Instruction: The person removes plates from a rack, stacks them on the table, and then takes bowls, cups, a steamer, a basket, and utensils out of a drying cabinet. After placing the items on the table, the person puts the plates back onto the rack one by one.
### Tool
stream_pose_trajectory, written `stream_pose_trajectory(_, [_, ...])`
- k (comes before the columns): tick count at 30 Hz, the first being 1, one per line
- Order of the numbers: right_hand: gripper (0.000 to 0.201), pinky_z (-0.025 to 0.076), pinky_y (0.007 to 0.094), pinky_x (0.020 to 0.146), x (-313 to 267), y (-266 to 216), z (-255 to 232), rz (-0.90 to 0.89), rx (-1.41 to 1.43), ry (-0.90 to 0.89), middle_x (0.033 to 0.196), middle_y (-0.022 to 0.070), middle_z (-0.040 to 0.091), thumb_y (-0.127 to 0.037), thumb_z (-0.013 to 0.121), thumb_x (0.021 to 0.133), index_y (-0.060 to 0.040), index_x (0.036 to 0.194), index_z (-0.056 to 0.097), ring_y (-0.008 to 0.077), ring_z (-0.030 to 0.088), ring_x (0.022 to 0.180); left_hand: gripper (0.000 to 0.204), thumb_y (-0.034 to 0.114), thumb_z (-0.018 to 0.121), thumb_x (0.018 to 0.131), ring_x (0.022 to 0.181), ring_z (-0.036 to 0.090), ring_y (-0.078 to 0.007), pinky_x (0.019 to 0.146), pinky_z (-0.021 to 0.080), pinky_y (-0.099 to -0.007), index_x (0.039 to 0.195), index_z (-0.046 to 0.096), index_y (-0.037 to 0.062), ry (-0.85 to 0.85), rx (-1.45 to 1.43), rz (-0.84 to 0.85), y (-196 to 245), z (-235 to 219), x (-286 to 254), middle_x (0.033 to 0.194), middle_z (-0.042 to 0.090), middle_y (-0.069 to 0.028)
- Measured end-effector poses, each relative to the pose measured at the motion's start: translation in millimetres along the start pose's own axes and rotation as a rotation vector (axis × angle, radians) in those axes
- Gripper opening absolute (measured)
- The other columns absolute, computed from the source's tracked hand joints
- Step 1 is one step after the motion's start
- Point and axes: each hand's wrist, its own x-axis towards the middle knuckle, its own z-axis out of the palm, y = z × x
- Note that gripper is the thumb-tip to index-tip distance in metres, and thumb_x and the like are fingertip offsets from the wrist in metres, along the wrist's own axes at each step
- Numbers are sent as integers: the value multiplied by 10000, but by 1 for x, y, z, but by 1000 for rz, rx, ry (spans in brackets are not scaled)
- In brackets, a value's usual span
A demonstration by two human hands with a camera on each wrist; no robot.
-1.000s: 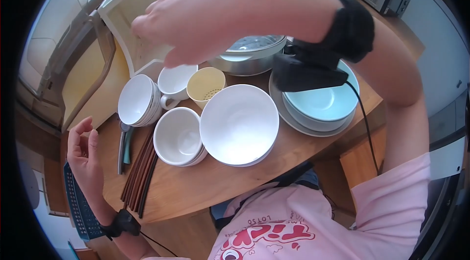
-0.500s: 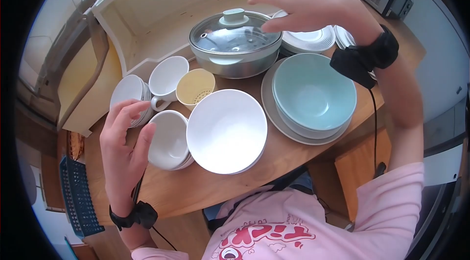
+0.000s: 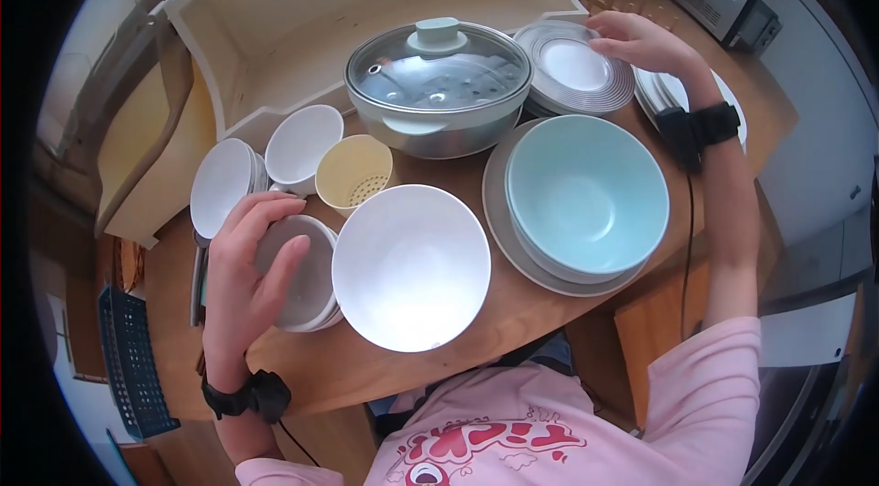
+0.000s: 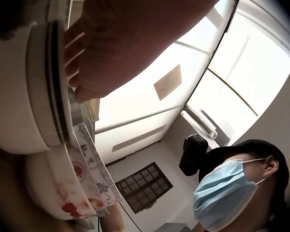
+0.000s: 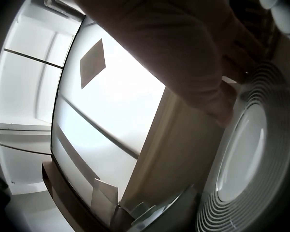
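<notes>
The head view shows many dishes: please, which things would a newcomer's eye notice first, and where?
Probably the big turquoise bowl first, above a wide grey plate on the right side, and the bright white bowl near the table's front edge. Behind them, the pot with a glass lid draws the eye, and the small yellow cup stands out among the white dishes on the left.

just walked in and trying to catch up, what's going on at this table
At the wooden table, a person's right hand is at the edge of the stacked ringed plates, and the left hand is over the smaller white bowls. Actual contact isn't clear for either. The turquoise bowl and big white bowl stand untouched, and the pot has its lid on.
</notes>
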Motion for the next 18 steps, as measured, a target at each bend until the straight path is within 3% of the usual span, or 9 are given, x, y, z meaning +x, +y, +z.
stream_pose_trajectory(3, [464, 458, 355, 911, 3, 19, 18, -62, 119, 145, 1178, 195, 599, -306, 598, 892, -23, 1253, 534, 284, 587, 1067, 244, 64, 653, 781, 951, 623, -290, 838, 475, -335, 1009, 620, -17, -24, -2, -29, -2, 1, 1, 1040, 627, -151])
stream_pose_trajectory(9, [428, 454, 341, 898, 1, 16, 31, -103, 215, 212, 1135, 139, 603, -266, 631, 875, -43, 1229, 543, 235, 577, 1030, 227, 54, 639, 792, 916, 619, -282, 814, 475, -326, 1004, 618, -24, -13, -37, 5, -11, 2, 2, 1000, 627, -147])
stream_pose_trajectory(12, [441, 448, 296, 869, 0, 23, 38, -27, 263, 265, 1124, 132, 607, -255, 632, 874, -37, 1244, 530, 195, 581, 990, 209, 40, 641, 794, 859, 607, -240, 778, 477, -308, 995, 624, -17, 39, -45, -26, -14, 4, -1, 973, 625, -131])
stream_pose_trajectory(13, [441, 448, 296, 869, 2, 28, 41, -38, 265, 252, 1124, 132, 607, -255, 632, 874, -37, 1244, 530, 195, 581, 990, 203, 33, 643, 795, 839, 601, -225, 765, 477, -300, 991, 626, -14, 62, -64, -55, -15, 4, -2, 966, 624, -125])
stream_pose_trajectory(14, [450, 447, 290, 862, 4, 33, 44, -102, 212, 322, 1118, 136, 608, -253, 633, 874, -31, 1250, 524, 186, 581, 979, 187, 15, 638, 800, 779, 579, -173, 703, 467, -269, 985, 630, -9, 109, -69, -15, -19, 6, -1, 953, 622, -103])
stream_pose_trajectory(15, [459, 446, 284, 855, 4, 31, 46, -161, 158, 390, 1113, 141, 608, -252, 633, 874, -25, 1256, 518, 178, 581, 968, 187, 15, 638, 800, 779, 579, -173, 703, 467, -269, 985, 630, -9, 109, -71, -28, -21, 4, 0, 953, 622, -103])
stream_pose_trajectory(18, [459, 441, 264, 861, 3, 29, 46, -89, 301, 315, 1119, 132, 604, -242, 625, 886, 4, 1256, 511, 157, 570, 985, 174, 1, 626, 808, 722, 552, -112, 620, 431, -227, 982, 634, 1, 156, -118, -114, -26, 5, -1, 945, 621, -80])
